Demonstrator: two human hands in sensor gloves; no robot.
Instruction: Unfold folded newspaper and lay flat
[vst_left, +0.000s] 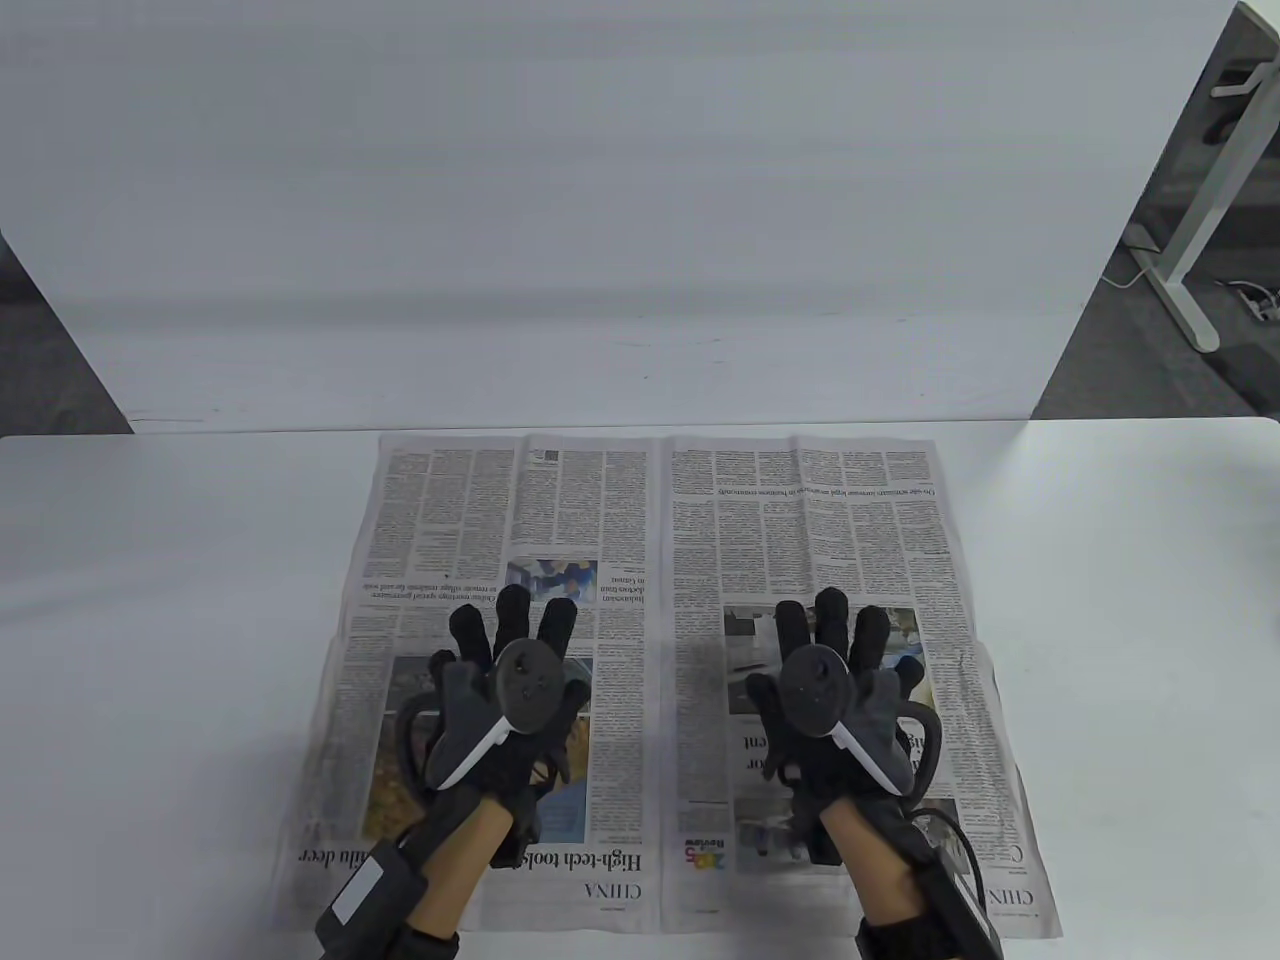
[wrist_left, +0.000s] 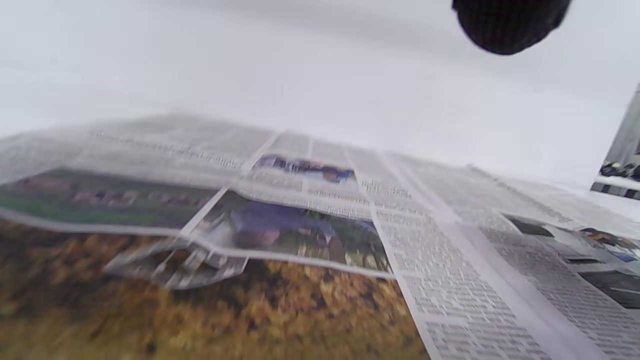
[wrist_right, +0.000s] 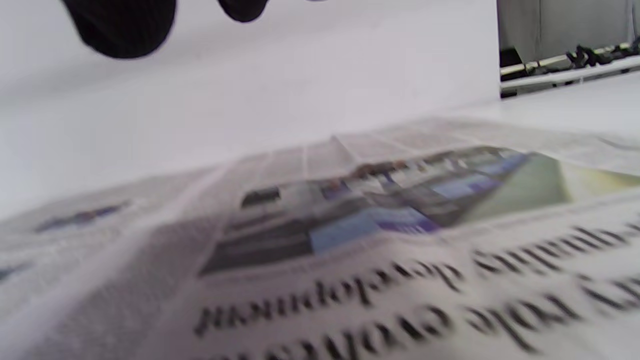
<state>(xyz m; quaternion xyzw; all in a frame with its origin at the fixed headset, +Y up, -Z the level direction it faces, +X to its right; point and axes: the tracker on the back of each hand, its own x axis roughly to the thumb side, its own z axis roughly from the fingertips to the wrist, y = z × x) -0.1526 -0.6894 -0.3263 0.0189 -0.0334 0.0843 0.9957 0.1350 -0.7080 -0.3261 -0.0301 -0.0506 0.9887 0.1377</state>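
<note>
The newspaper (vst_left: 660, 680) is seen in the table view spread open as a double page on the white bench (vst_left: 150, 620), its long axis running across the view from left to right and its centre fold running away from the person, between the two hands. The left hand (vst_left: 510, 690) is placed over the left page and the right hand (vst_left: 835, 690) over the right page, each with fingers (vst_left: 515, 615) spread wide and extended toward the far edge; nothing is gripped. Whether the palms are pressed on the paper or held just above it cannot be told from here. A crosswise crease is shown just beyond the fingertips, and the near half appears slightly raised and rumpled, so the sheet is judged not yet fully flat. The paper still to be smoothed lies ahead of both hands and outward to each side, equally near to each.

In the left wrist view the newspaper (wrist_left: 310, 240) is seen at a low angle, with a raised ridge across the photographs; one dark fingertip (wrist_left: 510, 25) is shown at the top edge, apart from the sheet.

In the right wrist view the newspaper (wrist_right: 380, 250) is blurred, a similar hump is visible beyond the headline, and fingertips (wrist_right: 120, 25) are seen clear of the paper.
</note>
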